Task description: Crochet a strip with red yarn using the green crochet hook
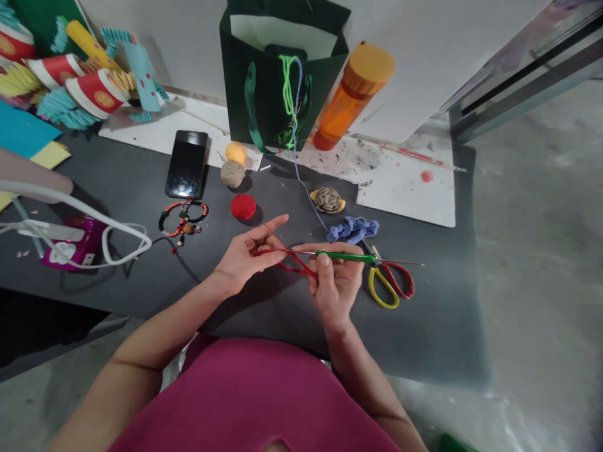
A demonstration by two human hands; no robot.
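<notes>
Over the dark tabletop, my right hand [336, 285] grips a crochet hook [346, 257] by its green handle, the thin metal hook pointing left. A loop of red yarn [298, 270] stretches between both hands and meets the hook's tip. My left hand [249, 257] pinches the red yarn between thumb and fingers, with its index finger stretched out. Just beyond it lies a red yarn ball [244, 206]. Right of my right hand are scissors [391, 282] with one yellow and one red handle. Blue yarn [353, 230] is bunched behind the hook.
A dark green paper bag [240, 81] and an orange bottle [353, 94] stand at the back. A phone [187, 164], beaded bracelets [183, 220], a beige yarn ball [232, 174] and a crocheted flower [328, 200] lie nearby. White cables [94, 204] cross the left side.
</notes>
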